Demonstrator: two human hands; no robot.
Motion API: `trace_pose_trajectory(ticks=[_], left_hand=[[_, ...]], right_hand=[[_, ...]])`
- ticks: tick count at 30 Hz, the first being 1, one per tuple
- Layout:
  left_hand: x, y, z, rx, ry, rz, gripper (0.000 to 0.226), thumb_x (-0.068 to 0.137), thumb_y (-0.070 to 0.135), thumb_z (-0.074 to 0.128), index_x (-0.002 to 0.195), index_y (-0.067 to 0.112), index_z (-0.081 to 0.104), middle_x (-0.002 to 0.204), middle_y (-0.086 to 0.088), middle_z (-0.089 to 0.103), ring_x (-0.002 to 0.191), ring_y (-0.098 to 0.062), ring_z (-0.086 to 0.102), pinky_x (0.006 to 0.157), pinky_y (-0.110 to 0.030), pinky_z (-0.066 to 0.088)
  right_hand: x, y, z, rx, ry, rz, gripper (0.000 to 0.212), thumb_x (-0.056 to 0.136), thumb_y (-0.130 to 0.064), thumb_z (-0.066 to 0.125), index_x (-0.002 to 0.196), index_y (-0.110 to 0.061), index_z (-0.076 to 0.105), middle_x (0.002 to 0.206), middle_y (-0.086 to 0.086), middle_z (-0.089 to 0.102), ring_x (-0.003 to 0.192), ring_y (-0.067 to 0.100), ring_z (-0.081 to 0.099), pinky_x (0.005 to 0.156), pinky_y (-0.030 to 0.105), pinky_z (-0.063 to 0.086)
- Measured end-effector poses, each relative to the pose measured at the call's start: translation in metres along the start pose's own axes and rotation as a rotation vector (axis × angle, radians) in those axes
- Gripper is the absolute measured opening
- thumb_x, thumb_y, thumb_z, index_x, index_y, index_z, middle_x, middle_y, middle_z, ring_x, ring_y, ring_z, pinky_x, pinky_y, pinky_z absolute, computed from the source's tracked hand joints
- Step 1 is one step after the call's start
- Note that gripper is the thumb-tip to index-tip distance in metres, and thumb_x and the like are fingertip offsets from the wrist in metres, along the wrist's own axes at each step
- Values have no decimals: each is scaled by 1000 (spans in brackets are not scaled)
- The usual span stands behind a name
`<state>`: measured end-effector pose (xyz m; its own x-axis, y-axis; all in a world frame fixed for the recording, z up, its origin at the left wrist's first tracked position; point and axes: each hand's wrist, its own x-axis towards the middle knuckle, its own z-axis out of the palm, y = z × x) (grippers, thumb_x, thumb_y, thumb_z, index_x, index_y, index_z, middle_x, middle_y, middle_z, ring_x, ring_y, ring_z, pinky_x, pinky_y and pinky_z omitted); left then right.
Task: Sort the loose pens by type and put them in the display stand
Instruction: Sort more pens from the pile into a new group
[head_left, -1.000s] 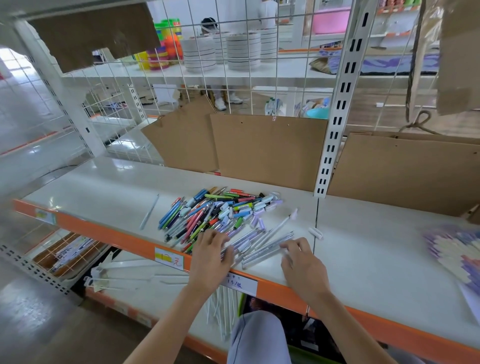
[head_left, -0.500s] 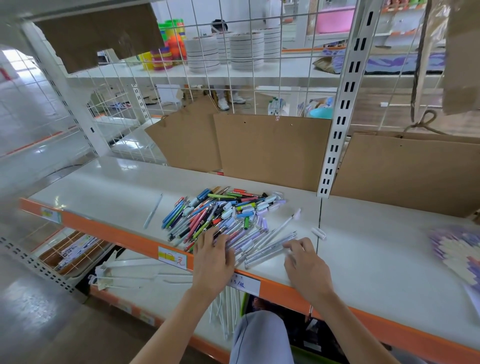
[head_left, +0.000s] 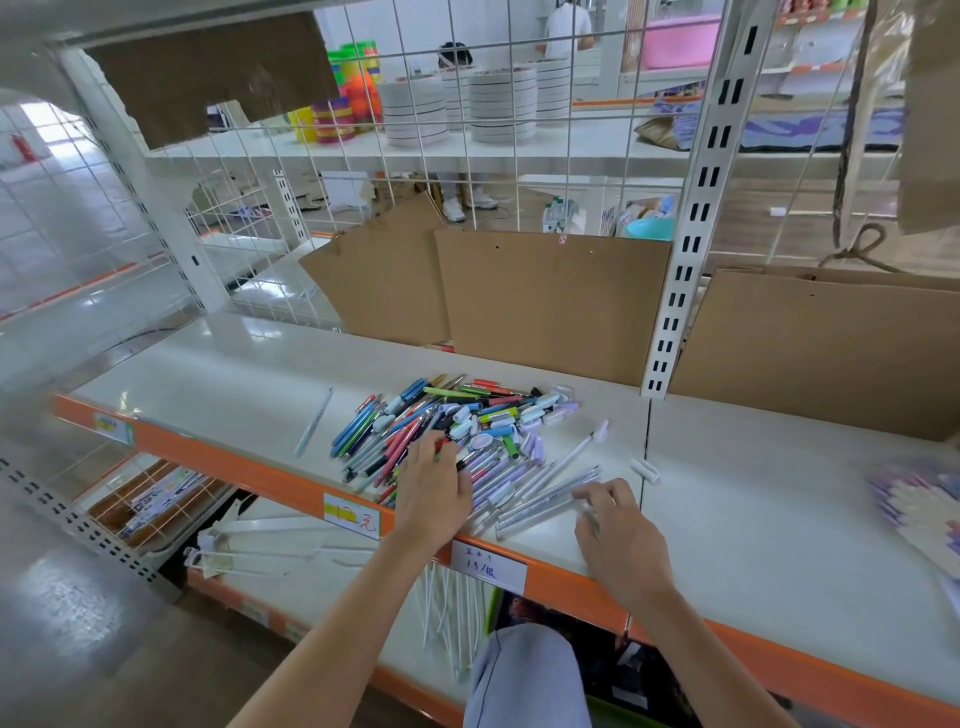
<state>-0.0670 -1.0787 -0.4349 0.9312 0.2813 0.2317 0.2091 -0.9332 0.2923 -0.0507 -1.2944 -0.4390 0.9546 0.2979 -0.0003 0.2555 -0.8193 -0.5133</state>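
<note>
The left hand (head_left: 434, 499) lies palm down on the near edge of the pile of pens (head_left: 457, 431), its fingers spread loosely over the colored barrels; whether they pinch one cannot be told. The right hand (head_left: 618, 540) rests just to the right, fingers loosely curled, their tips touching the near ends of a few long clear pens (head_left: 550, 493) that fan out from the pile toward the shelf edge. The pile sits on the white shelf (head_left: 753, 519), close to its orange front rail (head_left: 249, 467). One pale pen (head_left: 314, 422) lies alone, well to the left of the pile, and a small white cap (head_left: 645, 471) lies just right of it, beside the seam in the shelf. Two paper price tags (head_left: 488, 566) hang on the rail below the hands. At the far right edge of the shelf lies a blurred purple and white fan of items (head_left: 919, 506). Brown cardboard sheets (head_left: 550, 304) lean against the wire grid (head_left: 467, 156) behind the pile, beside a slotted white upright (head_left: 691, 223). Beyond the grid, stacks of white plates (head_left: 498, 104) stand on another shelf. No display stand can be made out.
</note>
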Motion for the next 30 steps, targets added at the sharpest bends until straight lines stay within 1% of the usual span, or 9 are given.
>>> trace_pose_trajectory(ticks=[5, 10, 12, 14, 18, 22, 26, 28, 30], left_hand=[[-10, 2, 5, -60, 9, 97, 37, 101, 23, 37, 133, 10, 48, 140, -1, 40, 133, -13, 29, 111, -21, 20], [-13, -1, 3, -117, 12, 130, 35, 100, 19, 39, 132, 9, 49, 137, 1, 43, 129, -11, 33, 106, -16, 22], [-14, 0, 5, -132, 30, 143, 32, 99, 16, 40, 127, 8, 54, 135, 0, 46, 127, -11, 37, 105, -17, 26], [-17, 4, 7, -141, 37, 162, 31, 97, 10, 43, 123, 6, 59, 134, -1, 48, 125, -12, 42, 106, -19, 30], [-23, 10, 9, -162, 28, 223, 26, 90, -2, 51, 111, 3, 66, 119, -4, 59, 114, -18, 52, 100, -28, 43], [-25, 12, 10, -159, 3, 254, 21, 92, 4, 48, 105, 8, 65, 108, -1, 59, 109, -16, 46, 89, -26, 43], [-30, 17, 11, -181, 16, 284, 18, 90, 4, 49, 98, 9, 63, 99, -1, 59, 98, -19, 49, 82, -33, 46], [-34, 19, 14, -210, 59, 298, 17, 86, 5, 47, 92, 11, 62, 92, -1, 58, 89, -20, 50, 73, -36, 49], [-37, 22, 16, -241, 94, 290, 15, 83, 8, 46, 89, 12, 59, 90, -1, 54, 86, -18, 50, 69, -32, 48]], right_hand=[[1, 1, 1, -6, 4, 3, 30, 99, -21, 35, 126, -26, 46, 121, -6, 38, 86, 15, 60, 71, 23, 47], [3, 3, 4, -40, 14, -12, 30, 99, -22, 37, 126, -27, 45, 123, -8, 39, 90, 12, 56, 72, 24, 51], [4, 4, 6, -54, 12, -11, 29, 99, -23, 36, 126, -27, 45, 124, -9, 38, 83, 9, 50, 70, 22, 50], [4, 5, 7, -94, 10, -33, 30, 99, -23, 35, 127, -26, 46, 126, -10, 38, 84, 6, 45, 71, 21, 51], [3, 3, 5, -17, 38, -16, 31, 98, -22, 39, 128, -26, 46, 122, -6, 40, 92, 16, 57, 73, 26, 51], [3, 3, 5, 52, 47, -10, 32, 95, -19, 42, 126, -24, 49, 119, -3, 44, 89, 19, 52, 77, 32, 48], [3, 6, 7, -54, 28, -23, 31, 99, -22, 34, 128, -24, 45, 128, -6, 39, 87, 8, 47, 72, 22, 50], [2, 5, 5, -9, 22, -5, 31, 98, -21, 37, 127, -23, 47, 125, -3, 41, 91, 17, 54, 74, 26, 47], [3, 4, 5, 5, 33, -10, 31, 97, -19, 38, 126, -21, 49, 126, -2, 43, 95, 20, 53, 77, 29, 48]])
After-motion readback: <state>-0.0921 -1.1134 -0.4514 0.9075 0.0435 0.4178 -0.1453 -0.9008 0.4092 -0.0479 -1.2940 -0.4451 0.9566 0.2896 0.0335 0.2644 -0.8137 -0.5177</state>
